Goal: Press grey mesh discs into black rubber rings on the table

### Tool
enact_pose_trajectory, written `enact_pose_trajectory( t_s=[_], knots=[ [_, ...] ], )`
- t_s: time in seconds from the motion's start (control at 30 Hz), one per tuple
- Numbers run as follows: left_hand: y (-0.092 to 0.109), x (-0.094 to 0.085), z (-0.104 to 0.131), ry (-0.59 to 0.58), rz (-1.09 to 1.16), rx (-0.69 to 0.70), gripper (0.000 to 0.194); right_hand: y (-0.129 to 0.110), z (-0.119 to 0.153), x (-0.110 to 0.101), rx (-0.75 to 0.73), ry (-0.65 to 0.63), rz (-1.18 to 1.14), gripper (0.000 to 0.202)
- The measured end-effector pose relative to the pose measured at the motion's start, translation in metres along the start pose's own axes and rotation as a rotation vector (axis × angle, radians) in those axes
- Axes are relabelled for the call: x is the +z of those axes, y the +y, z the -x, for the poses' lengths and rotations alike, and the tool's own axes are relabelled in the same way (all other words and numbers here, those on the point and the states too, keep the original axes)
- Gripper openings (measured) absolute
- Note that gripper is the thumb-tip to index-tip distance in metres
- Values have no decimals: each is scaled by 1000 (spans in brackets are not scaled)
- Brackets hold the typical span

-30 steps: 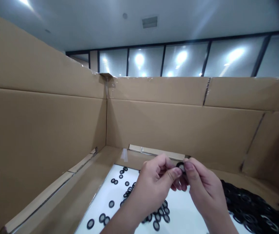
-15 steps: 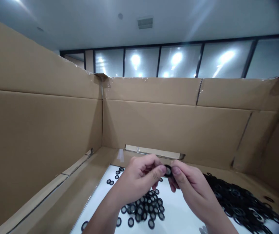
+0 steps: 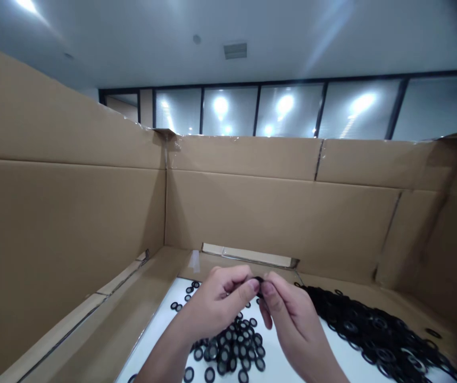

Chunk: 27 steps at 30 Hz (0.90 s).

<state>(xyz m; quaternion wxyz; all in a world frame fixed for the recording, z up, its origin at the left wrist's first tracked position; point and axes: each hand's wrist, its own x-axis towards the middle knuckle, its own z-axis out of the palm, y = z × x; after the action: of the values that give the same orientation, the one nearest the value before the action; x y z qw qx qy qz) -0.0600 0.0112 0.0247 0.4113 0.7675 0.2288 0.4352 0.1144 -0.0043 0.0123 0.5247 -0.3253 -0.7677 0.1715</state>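
Observation:
A small black ring [image 3: 259,280] is pinched between both hands above the white board [image 3: 280,346], mostly covered by the thumbs. My left hand [image 3: 220,303] grips it from the left with thumb and fingers closed. From the right, my right hand [image 3: 292,308] pinches the same ring, its thumb close to the left thumb. Below the hands lies a pile of black rings with grey centres [image 3: 232,346], a few of them scattered toward the front. On the right spreads a large heap of plain black rings [image 3: 364,324].
High cardboard walls [image 3: 244,213] enclose the board at the back, left and right. Several small discs [image 3: 192,287] lie near the board's back left corner. A single black ring [image 3: 433,333] sits on the cardboard at the far right.
Both hands have shifted left and slightly down in view, and drawn closer together. The ring between them now shows less of its face. The view has tilted slightly upward.

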Motion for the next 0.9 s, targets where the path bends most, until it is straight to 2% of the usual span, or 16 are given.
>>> enact_pose_trajectory(
  t_s=[0.13, 0.27, 0.47, 0.63, 0.73, 0.8, 0.9],
  knots=[
    [2, 3, 0, -23, 0, 60, 41, 4, 0, 5, 27, 36, -63, 42],
    [0, 7, -1, 0, 20, 47, 39, 4, 1, 2, 27, 26, -116, 40],
    [-1, 10, -3, -33, 100, 83, 39, -1, 3, 3, 37, 74, -88, 41],
    [2, 3, -3, -64, 44, 2, 39, -3, 0, -5, 48, 25, 2, 43],
    [3, -2, -2, -68, -22, 1, 37, -2, -3, -13, 30, -88, 95, 45],
    [3, -2, -2, -55, -36, 1, 37, -2, -4, -15, 14, -133, 125, 46],
    [4, 2, -4, 50, -65, 50, 38, -3, -3, -9, 32, -75, 98, 45]
  ],
)
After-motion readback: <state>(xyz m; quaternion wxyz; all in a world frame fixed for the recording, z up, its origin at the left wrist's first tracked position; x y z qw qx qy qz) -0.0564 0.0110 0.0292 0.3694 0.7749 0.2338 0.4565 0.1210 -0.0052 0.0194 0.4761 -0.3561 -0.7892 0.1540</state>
